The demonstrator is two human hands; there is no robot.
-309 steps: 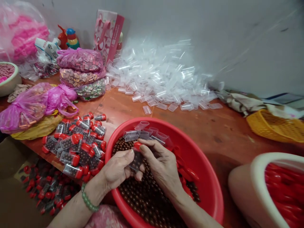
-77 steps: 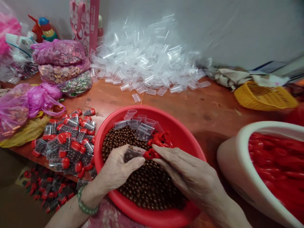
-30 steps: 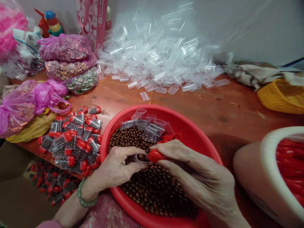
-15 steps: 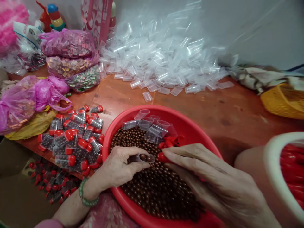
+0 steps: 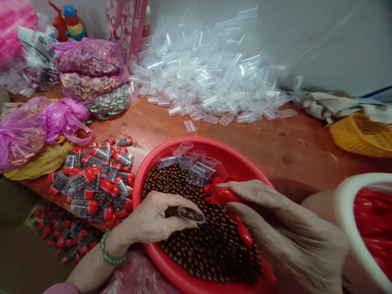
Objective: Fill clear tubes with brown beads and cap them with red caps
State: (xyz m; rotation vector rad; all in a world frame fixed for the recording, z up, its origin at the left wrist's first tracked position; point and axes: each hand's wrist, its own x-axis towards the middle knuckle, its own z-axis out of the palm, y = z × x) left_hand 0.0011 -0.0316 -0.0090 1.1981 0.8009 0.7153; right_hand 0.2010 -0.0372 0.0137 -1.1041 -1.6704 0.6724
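Observation:
My left hand (image 5: 162, 216) pinches a small clear plastic container (image 5: 191, 214) with brown balls inside, its open mouth facing right. Beneath both hands, brown chocolate-like balls (image 5: 211, 245) fill much of a red basin (image 5: 245, 157). My right hand (image 5: 284, 220) has its fingers and thumb around a red plastic cap (image 5: 226, 195) at the basin's right side. Another red cap (image 5: 244, 232) shows below the thumb, over the balls; whether it is held is unclear. Several empty clear containers (image 5: 199, 163) lean together at the back of the basin.
Capped, filled containers (image 5: 98, 175) lie piled left of the basin, with more in a box (image 5: 18, 216) below. A heap of clear containers (image 5: 211, 81) lies behind. At right stand a white-rimmed tub (image 5: 344, 204) of red caps and a yellow basket (image 5: 361, 134).
The container in my left hand has shifted slightly right and down, its mouth showing more. My right hand's fingers have spread from the container's mouth, and more red caps show by them.

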